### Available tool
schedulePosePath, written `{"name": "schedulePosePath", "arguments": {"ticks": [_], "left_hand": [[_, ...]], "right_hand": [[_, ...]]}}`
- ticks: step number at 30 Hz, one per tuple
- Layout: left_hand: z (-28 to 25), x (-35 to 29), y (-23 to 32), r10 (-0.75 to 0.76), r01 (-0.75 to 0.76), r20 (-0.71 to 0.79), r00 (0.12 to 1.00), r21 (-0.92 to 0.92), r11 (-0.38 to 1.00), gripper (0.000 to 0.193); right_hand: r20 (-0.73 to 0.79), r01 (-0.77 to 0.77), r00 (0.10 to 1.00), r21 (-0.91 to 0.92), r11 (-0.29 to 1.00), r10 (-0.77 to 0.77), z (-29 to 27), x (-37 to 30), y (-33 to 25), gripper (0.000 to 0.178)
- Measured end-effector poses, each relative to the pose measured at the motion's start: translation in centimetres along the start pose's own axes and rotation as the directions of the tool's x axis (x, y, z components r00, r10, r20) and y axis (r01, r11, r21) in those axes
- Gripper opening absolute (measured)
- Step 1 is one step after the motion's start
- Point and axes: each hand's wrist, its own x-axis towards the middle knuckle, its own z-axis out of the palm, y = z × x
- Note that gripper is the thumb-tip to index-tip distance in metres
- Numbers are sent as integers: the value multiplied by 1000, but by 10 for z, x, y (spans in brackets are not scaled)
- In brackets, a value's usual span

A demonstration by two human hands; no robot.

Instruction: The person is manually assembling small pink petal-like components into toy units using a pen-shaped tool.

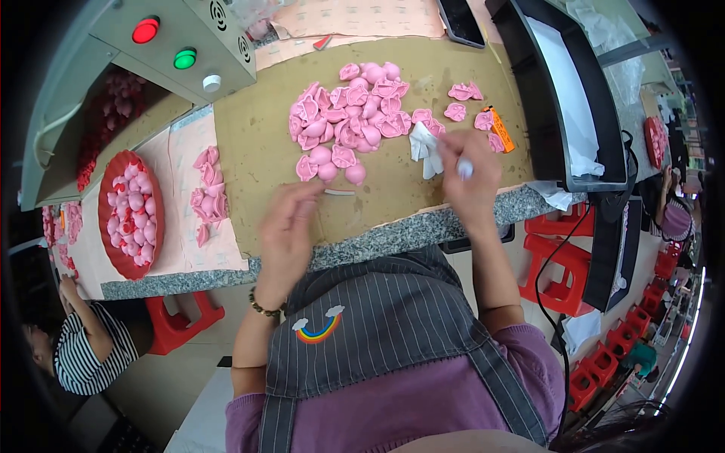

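A heap of pink moulded pieces (355, 113), some rounded and some hollow with wavy rims, lies on the brown board. My left hand (289, 219) hovers at the board's near edge, its fingers smeared by motion, beside a small pale strip (340, 192). Right of the heap, my right hand (476, 170) is curled, with a small pale, rounded thing (464, 168) showing at its fingers; its kind cannot be made out. A crumpled white cloth (426, 147) lies against those fingertips. Close by are a few loose pink pieces (455, 112) and an orange box cutter (501, 130).
A red scalloped bowl (106, 219) of pink pieces stands left, beside a row of pieces (209, 185). A grey machine (162, 45) with red and green buttons is at the far left. A black bin (521, 45) stands right; a phone (462, 21) lies behind. Another person sits left.
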Motion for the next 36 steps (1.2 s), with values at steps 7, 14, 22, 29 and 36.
{"name": "schedulePosePath", "arguments": {"ticks": [7,14,22,29,36], "left_hand": [[-66,12,-38,323,-142,-34,946,851,506,30],[-32,5,-11,294,-227,-52,954,511,829,35],[16,-5,3,-205,453,405,891,-824,340,29],[-6,0,-7,-109,103,17,994,-484,869,20],[3,-18,-25,-268,317,196,943,-774,549,23]], "right_hand": [[124,-78,984,-357,931,130,4,14,15,13],[2,-121,992,-177,977,123,-6,9,-16,10],[265,-317,935,330,889,236,28,27,-43,10],[393,25,915,-277,960,89,1,40,32,36],[151,117,985,-270,956,-78,9,29,31,14]]}}
